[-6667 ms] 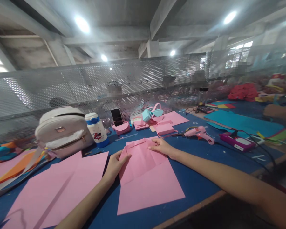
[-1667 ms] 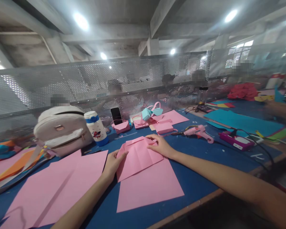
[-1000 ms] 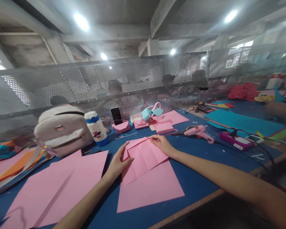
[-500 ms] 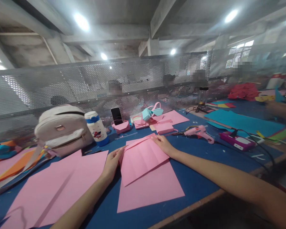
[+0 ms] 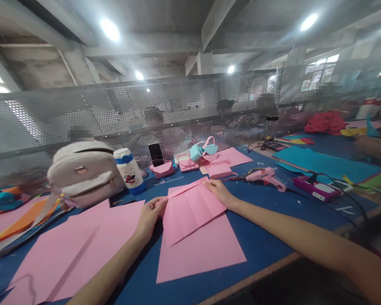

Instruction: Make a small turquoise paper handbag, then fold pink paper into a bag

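Observation:
A creased pink paper with several fold lines is lifted slightly over a flat pink sheet on the blue table. My left hand pinches the creased paper's left corner, fingers closed on it. Its far right corner sits under the closed fingertips of my right hand. Both forearms reach in from the near edge.
More pink sheets lie at the left. At the back stand a white bag, a bottle, a phone and folded paper pieces. A pink glue gun with cables lies right. A perforated metal screen bounds the table.
The folded-over top flap has been opened out, so the paper now shows its creases as one tilted sheet. My left hand has shifted from pressing on it to pinching its left corner.

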The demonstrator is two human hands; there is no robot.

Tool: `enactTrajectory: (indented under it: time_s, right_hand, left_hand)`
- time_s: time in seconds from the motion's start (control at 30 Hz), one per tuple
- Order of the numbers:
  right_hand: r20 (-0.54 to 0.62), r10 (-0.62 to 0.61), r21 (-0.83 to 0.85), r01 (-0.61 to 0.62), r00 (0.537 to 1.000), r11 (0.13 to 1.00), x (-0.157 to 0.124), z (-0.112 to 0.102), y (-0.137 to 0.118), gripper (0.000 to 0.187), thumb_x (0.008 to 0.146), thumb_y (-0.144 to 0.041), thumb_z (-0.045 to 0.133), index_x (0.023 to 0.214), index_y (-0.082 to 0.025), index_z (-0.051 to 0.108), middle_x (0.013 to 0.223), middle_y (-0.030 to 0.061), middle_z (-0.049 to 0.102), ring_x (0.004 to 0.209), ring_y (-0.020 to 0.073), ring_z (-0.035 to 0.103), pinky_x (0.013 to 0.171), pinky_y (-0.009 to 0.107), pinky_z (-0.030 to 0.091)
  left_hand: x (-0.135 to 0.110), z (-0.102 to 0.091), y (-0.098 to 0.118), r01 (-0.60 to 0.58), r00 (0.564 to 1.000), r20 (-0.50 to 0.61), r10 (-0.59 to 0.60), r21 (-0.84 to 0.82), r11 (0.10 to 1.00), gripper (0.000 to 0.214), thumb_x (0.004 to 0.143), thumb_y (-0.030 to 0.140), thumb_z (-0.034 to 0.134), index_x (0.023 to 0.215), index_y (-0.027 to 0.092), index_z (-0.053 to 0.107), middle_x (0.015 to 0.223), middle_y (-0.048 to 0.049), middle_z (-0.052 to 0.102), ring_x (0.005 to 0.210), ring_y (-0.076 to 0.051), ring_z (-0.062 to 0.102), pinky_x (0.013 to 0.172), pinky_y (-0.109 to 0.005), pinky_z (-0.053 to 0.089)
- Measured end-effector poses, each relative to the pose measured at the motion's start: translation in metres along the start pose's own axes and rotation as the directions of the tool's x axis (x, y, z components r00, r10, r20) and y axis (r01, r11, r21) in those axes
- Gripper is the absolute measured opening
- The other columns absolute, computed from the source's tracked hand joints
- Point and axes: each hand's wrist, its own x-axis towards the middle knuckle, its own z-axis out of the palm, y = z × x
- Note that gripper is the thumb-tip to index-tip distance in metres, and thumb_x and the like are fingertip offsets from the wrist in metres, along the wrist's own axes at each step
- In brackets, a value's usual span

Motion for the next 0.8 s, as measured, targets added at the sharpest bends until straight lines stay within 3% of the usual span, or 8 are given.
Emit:
enactTrajectory:
  time_s: [0.1, 0.2, 0.27, 0.37, 0.5, 0.63, 0.8]
  right_hand:
    - [0.018, -0.063, -0.01, 0.063, 0.998, 0.998, -0.001, 0.0, -0.006, 0.038, 0.075, -0.054, 0.061, 0.066, -0.018, 0.06, 0.067, 0.0001, 0.059, 0.069, 0.0172, 0.053, 0.064, 0.028, 0.041]
    - [0.051, -0.116, -0.013, 0.117, 0.992, 0.993, -0.002, -0.001, -0.013, 0.034, 0.078, -0.049, 0.062, 0.091, -0.018, 0.069, 0.093, 0.0049, 0.068, 0.088, 0.0199, 0.058, 0.074, 0.029, 0.045]
    - [0.077, -0.125, -0.012, 0.127, 0.989, 0.992, -0.001, -0.002, -0.016, 0.04, 0.083, -0.052, 0.055, 0.1, -0.018, 0.068, 0.101, 0.0071, 0.068, 0.092, 0.0195, 0.059, 0.07, 0.027, 0.046]
    - [0.14, -0.106, -0.012, 0.108, 0.985, 0.994, -0.001, -0.004, -0.016, 0.051, 0.09, -0.057, 0.038, 0.1, -0.017, 0.068, 0.099, 0.0096, 0.068, 0.086, 0.0176, 0.06, 0.057, 0.022, 0.046]
    - [0.286, -0.059, -0.059, 0.079, 0.957, 0.995, -0.005, 0.0, -0.021, 0.045, 0.087, -0.054, 0.048, 0.091, -0.014, 0.069, 0.085, 0.0088, 0.07, 0.071, 0.0153, 0.061, 0.051, 0.021, 0.048]
    - [0.466, -0.028, -0.162, 0.117, 0.884, 0.98, -0.013, 0.009, -0.039, 0.024, 0.081, -0.035, 0.062, 0.087, -0.014, 0.073, 0.073, 0.0041, 0.071, 0.059, 0.013, 0.061, 0.053, 0.022, 0.047]
    - [0.538, -0.011, -0.347, 0.234, 0.843, 0.908, -0.013, 0.005, -0.062, 0.01, 0.075, -0.017, 0.065, 0.079, -0.017, 0.075, 0.067, 0.0003, 0.069, 0.057, 0.0123, 0.058, 0.056, 0.022, 0.041]
  left_hand:
    - [0.001, -0.002, 0.0, -0.022, 0.999, -0.03, 0.023, 0.037, 0.999, 0.056, 0.06, 0.06, 0.078, 0.089, 0.013, 0.072, 0.076, -0.0064, 0.071, 0.065, -0.02, 0.063, 0.057, -0.026, 0.045]
    - [-0.002, -0.001, 0.005, -0.06, 0.997, -0.051, 0.065, 0.088, 0.994, 0.052, 0.061, 0.058, 0.077, 0.088, 0.013, 0.072, 0.083, -0.008, 0.073, 0.073, -0.023, 0.065, 0.063, -0.028, 0.048]
    - [-0.004, 0.0, 0.009, -0.091, 0.994, -0.046, 0.098, 0.132, 0.987, 0.047, 0.063, 0.055, 0.076, 0.085, 0.015, 0.073, 0.086, -0.0081, 0.074, 0.078, -0.024, 0.066, 0.066, -0.028, 0.049]
    - [-0.009, 0.003, 0.014, -0.145, 0.989, -0.003, 0.148, 0.196, 0.97, 0.038, 0.067, 0.051, 0.073, 0.083, 0.016, 0.074, 0.088, -0.0082, 0.075, 0.084, -0.026, 0.067, 0.07, -0.03, 0.05]
    - [-0.014, 0.011, 0.02, -0.234, 0.968, 0.157, 0.197, 0.27, 0.934, 0.025, 0.074, 0.041, 0.068, 0.081, 0.018, 0.075, 0.088, -0.0073, 0.075, 0.085, -0.026, 0.067, 0.075, -0.031, 0.049]
    - [-0.014, 0.028, 0.034, -0.337, 0.902, 0.374, 0.215, 0.302, 0.892, 0.013, 0.075, 0.031, 0.067, 0.074, 0.019, 0.067, 0.075, -0.004, 0.072, 0.074, -0.021, 0.066, 0.068, -0.027, 0.047]
    - [-0.003, 0.047, 0.047, -0.409, 0.815, 0.538, 0.214, 0.273, 0.87, 0.025, 0.073, 0.028, 0.069, 0.087, 0.023, 0.049, 0.073, 0.0015, 0.069, 0.069, -0.018, 0.065, 0.064, -0.026, 0.048]
